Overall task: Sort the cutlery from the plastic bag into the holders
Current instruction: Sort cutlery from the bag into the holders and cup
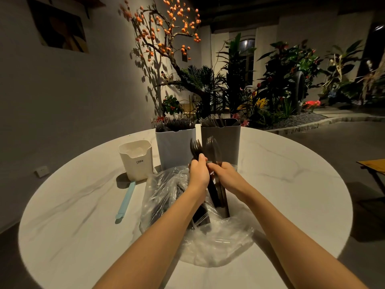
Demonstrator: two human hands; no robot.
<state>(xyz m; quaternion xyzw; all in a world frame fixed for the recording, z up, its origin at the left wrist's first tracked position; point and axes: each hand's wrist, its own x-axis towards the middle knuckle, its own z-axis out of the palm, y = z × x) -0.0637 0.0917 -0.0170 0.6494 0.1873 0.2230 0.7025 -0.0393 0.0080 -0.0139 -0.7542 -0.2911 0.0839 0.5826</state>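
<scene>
A clear plastic bag [166, 197] with dark cutlery inside lies on the round white table [281, 184] in front of me. Over it, my left hand [199, 174] grips a bunch of black forks [195, 148], tines up. My right hand [226, 177] holds several dark pieces [214, 151] upright beside them; their handles reach down into the bag. Behind the hands stand a pale blue holder [175, 147] full of black forks and a grey holder [227, 140] with dark cutlery. A smaller white holder [136, 161] stands to the left.
A light blue utensil [126, 200] lies on the table in front of the white holder. Plants and a tree with orange fruit stand beyond the table's far edge. A wooden piece of furniture [373, 165] is at the right.
</scene>
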